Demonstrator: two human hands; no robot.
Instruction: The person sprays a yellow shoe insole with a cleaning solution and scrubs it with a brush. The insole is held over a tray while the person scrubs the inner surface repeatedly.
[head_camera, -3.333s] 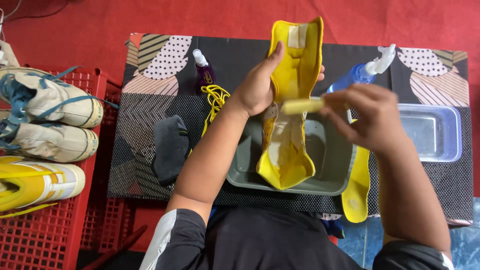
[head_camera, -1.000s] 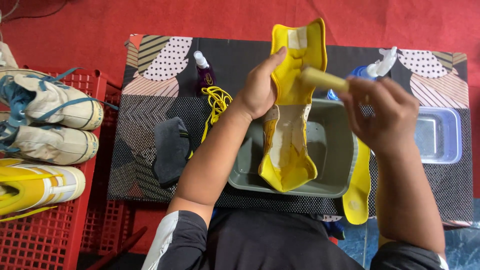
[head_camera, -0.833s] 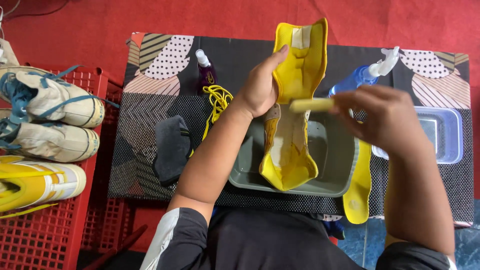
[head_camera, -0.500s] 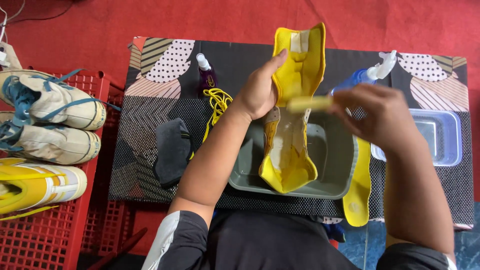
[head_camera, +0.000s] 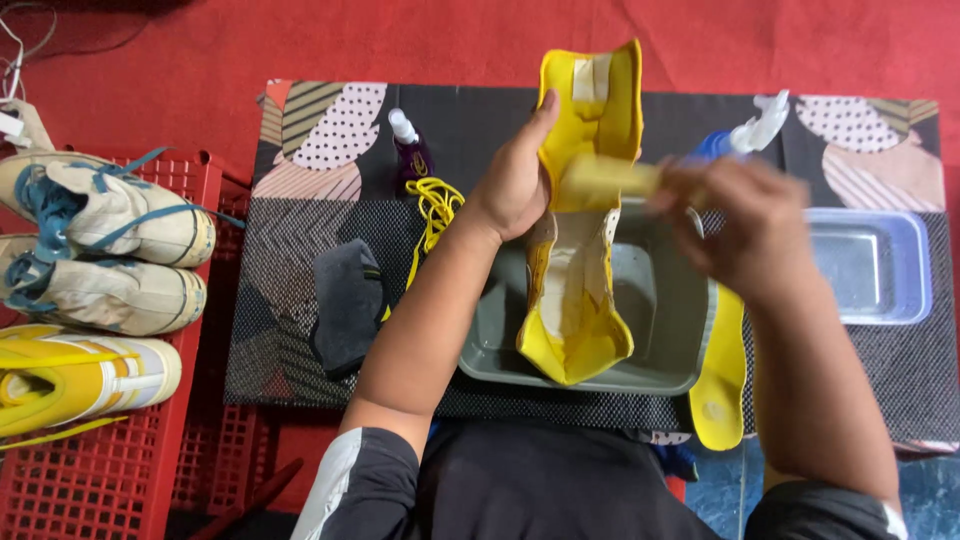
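Shoe (head_camera: 580, 250) upright over grey basin (head_camera: 660, 330), so drips fall in; your left hand (head_camera: 515, 185) clamps its nine-o'clock side, right hand (head_camera: 750, 235) grips brush (head_camera: 610, 178).

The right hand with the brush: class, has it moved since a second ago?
Yes. The right hand has dropped from above the grey basin's far rim to over that rim, carrying its brush across the yellow shoe.
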